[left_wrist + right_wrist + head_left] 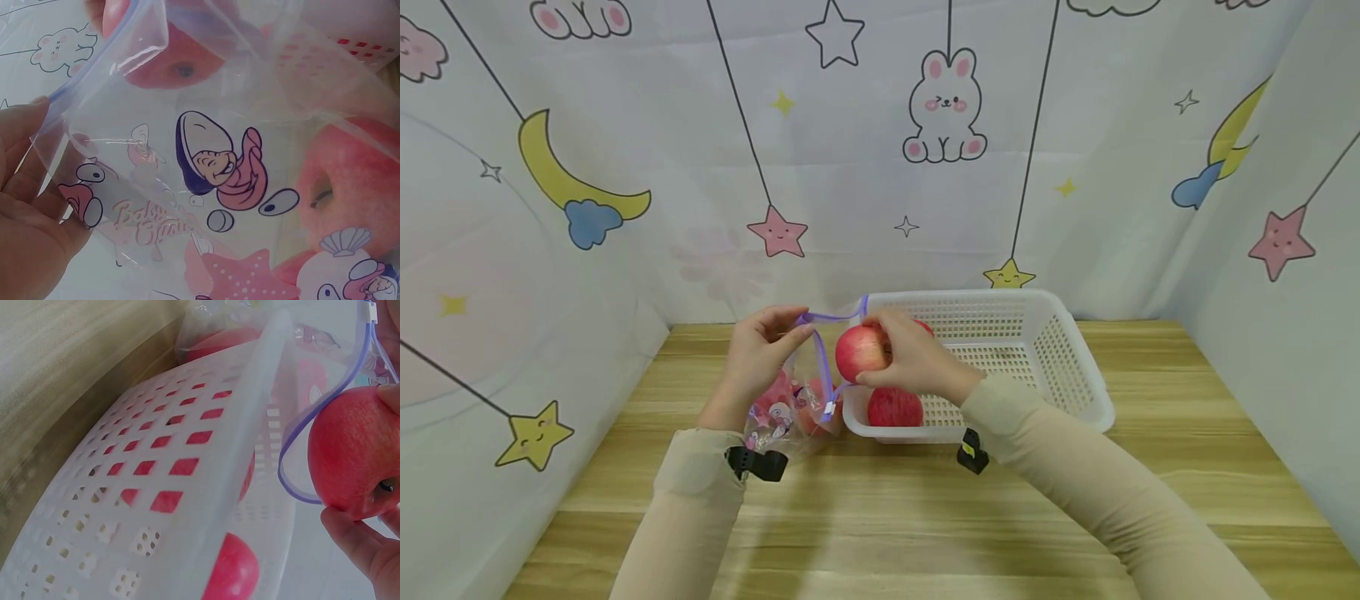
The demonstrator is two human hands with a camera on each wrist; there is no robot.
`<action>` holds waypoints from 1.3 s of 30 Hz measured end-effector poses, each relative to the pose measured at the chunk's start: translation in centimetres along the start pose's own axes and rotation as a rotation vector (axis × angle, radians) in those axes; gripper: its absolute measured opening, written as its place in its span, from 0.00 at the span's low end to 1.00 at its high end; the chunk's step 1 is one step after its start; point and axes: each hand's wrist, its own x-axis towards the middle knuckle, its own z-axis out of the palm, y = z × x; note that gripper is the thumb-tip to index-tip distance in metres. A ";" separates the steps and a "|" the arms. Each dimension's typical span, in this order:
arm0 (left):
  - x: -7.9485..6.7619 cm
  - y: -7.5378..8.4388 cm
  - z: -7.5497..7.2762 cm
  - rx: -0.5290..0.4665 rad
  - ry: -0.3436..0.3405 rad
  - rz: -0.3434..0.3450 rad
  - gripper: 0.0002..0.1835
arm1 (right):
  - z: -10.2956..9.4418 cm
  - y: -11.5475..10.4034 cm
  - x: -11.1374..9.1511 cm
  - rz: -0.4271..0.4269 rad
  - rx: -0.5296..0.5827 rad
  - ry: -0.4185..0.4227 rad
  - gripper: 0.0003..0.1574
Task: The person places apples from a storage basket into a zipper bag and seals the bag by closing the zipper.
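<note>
My left hand pinches the purple zip edge of a clear zip bag printed with cartoon shellfish. The bag's mouth gapes toward the right, its slider hanging at the front corner. My right hand grips a red apple at that mouth, above the left end of a white basket. Through the film in the left wrist view, an apple shows low in the bag. Another red apple lies in the basket's front left corner, and one more shows partly behind my right hand.
The basket's perforated wall stands close to my right wrist. Under everything lies a wood-grain table. A white curtain with cartoon prints hangs behind and along both sides. A black strap sits on my left wrist.
</note>
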 end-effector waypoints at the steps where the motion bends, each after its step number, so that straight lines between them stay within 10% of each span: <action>1: 0.0 0.0 0.0 0.003 0.001 0.001 0.19 | 0.0 -0.1 0.0 -0.005 -0.005 0.001 0.41; 39: -0.2 0.0 -0.1 0.000 -0.019 0.028 0.19 | 1.4 -1.6 0.2 -0.058 -0.129 -0.080 0.37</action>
